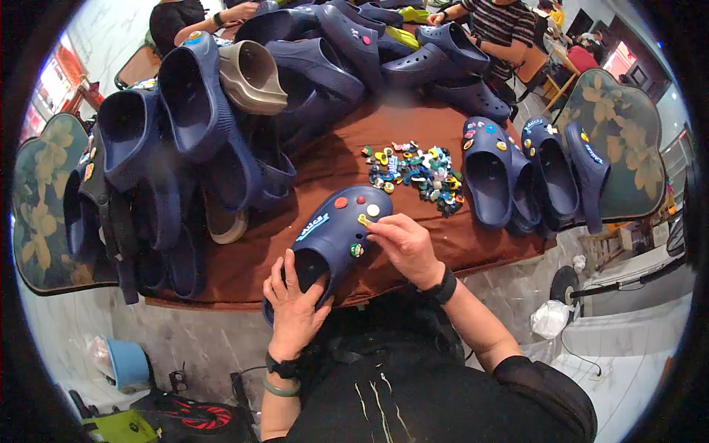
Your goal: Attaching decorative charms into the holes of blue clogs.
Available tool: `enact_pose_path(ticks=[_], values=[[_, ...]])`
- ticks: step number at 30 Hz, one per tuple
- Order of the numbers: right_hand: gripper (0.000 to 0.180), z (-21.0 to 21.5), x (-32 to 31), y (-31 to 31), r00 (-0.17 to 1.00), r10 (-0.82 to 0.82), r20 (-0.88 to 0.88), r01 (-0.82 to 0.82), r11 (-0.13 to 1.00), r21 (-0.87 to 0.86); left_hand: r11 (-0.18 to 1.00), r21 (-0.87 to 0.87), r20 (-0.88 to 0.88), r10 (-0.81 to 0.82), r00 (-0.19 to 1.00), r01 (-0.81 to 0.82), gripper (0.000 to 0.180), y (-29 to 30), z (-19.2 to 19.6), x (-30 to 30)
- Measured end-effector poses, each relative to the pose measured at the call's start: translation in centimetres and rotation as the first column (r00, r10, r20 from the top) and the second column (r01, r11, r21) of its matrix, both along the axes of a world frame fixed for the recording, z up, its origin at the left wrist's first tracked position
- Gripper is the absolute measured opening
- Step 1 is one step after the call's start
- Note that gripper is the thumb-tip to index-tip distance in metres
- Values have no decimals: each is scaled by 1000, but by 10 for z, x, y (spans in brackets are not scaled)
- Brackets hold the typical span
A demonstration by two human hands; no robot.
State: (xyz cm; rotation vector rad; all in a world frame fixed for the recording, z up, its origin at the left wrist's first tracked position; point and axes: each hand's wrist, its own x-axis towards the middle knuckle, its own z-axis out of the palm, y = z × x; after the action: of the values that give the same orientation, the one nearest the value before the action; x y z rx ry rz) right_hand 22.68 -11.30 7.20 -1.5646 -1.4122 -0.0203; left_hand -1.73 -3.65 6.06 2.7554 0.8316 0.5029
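ok so we've got a navy clog [341,240] at the near edge of the brown-covered table [332,166], about mid-width. for writing, we spot a pale blue lettering charm [312,227] on its left side, and a standing clog [557,184] over to the right wears similar pale lettering. our navy one points its toe far and a bit right, long axis running near-left to far-right. we see the left hand [294,306] gripping it around the foot opening, while the right hand [402,247] pinches a small yellow charm [362,220] at the toe top. a loose charm pile [417,177] lies just beyond, rightward.
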Motion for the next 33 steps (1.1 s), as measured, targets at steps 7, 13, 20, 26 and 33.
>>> enact_pose_path(ticks=[7, 13, 20, 26, 33], values=[[23, -12, -13, 5, 991, 2, 136, -11, 997, 72, 1000, -21, 2, 8, 1000, -8, 44, -1, -1, 0], [27, -15, -20, 6, 988, 41, -151, -41, 999, -2, 999, -48, -19, 12, 1000, -13, 45, -1, 6, 1], [23, -12, -14, 9, 998, -15, 57, 19, 998, -63, 997, -64, -25, 38, 999, -40, 43, -2, 5, 3], [17, -6, -7, 12, 1000, -26, 1, 26, 992, -126, 997, -69, -27, 36, 999, -38, 42, -1, 3, 2], [8, 14, -9, 25, 997, -49, -52, 32, 958, -285, 994, -101, -35, 26, 999, -30, 44, 1, 5, 1]])
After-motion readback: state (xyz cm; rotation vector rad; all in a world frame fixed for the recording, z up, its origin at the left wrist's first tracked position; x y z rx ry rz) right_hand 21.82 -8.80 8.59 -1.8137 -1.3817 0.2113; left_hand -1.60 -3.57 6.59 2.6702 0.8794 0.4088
